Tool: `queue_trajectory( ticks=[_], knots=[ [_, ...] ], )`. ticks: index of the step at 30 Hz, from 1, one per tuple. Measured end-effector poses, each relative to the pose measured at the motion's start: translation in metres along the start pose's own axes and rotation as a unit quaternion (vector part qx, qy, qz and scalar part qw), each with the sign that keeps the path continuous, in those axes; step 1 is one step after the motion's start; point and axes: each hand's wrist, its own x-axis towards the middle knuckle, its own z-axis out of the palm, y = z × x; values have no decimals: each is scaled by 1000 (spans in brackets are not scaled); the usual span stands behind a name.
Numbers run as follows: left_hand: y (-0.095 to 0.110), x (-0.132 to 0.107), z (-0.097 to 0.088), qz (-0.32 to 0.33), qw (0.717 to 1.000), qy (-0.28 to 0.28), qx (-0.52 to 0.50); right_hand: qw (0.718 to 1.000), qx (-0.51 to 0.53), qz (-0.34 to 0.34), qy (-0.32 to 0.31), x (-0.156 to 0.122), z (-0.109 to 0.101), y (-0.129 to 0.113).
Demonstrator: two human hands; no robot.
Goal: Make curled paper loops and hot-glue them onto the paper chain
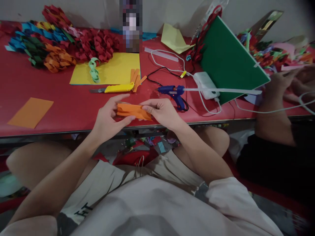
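Observation:
A folded piece of orange paper (133,111) is held between both hands, just above the front edge of the red table (61,105). My left hand (108,118) pinches its left end with thumb below and fingers on top. My right hand (162,111) grips its right end, fingers curled over. Just beyond the hands lie a yellow-handled utility knife (115,88) and a blue glue gun (173,93) with a long clear glue stick pointing right.
An orange sheet (31,112) lies at the left and a yellow sheet (110,70) with orange strips behind the knife. Heaps of paper chains (61,42) fill the back left. A green board (227,62) leans at right over a white adapter (205,83). Another person's arm (275,108) works at the right.

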Motion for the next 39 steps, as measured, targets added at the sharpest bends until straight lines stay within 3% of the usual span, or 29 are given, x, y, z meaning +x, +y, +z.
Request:
queue_trajectory(
  ticks=[4, 14, 19, 26, 33, 39],
  knots=[
    [5, 5, 4, -95, 994, 25, -36, 996, 71, 27, -53, -3, 3, -7],
    [0, 7, 8, -174, 973, 53, -145, 997, 79, 10, 0, -3, 13, 6],
    [3, 6, 8, -216, 965, 60, -137, 996, 85, 31, 1, -2, 14, 4],
    [2, 6, 6, -200, 966, 35, -160, 995, 92, 34, 13, 0, 12, 4],
    [-2, 7, -6, -200, 961, -2, -189, 998, 11, -28, -58, -4, 2, -9],
    [-3, 8, 0, -212, 966, 2, -149, 998, -14, -52, -21, -4, 9, -3]
  ],
)
